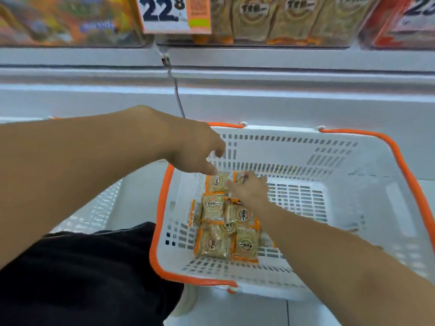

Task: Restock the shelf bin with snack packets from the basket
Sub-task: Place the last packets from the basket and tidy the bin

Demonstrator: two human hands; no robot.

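**A:** What have you got in front of you?

**B:** I'm looking down into the white basket (pixel 367 184) with the orange rim. Everything I describe, I'll place against that basket. The snack packets (pixel 223 229) lie in a loose heap on its floor, towards its left wall, tan wrappers with orange edges, some overlapping.

**A:** And the hands?

**B:** Both are inside the basket's outline, close together at the far end of the heap. My right hand (pixel 249 188) is down on the farthest packets with its fingers bent over a packet (pixel 240 177) there; it looks like a pinch on that one, though blur softens the fingertips. My left hand (pixel 197 151) comes in over the basket's left rim, higher up, fingers loosely spread and pointing down, one fingertip just at the top edge of the neighbouring packet (pixel 217 182). It grips nothing that I can see.

**A:** Where's the shelf bin?

**B:** Beyond the basket's far wall and above it, past a white shelf edge (pixel 259 74). The clear bin (pixel 270 27) holds a row of the same tan packets standing upright. A price card (pixel 171 15) hangs at the bin's left corner, and a thin metal hook (pixel 175 88) drops from there towards the basket's far rim.

**A:** Anything else?

**B:** Dark clothing (pixel 82 278) on the near left of the basket, touching its rim.
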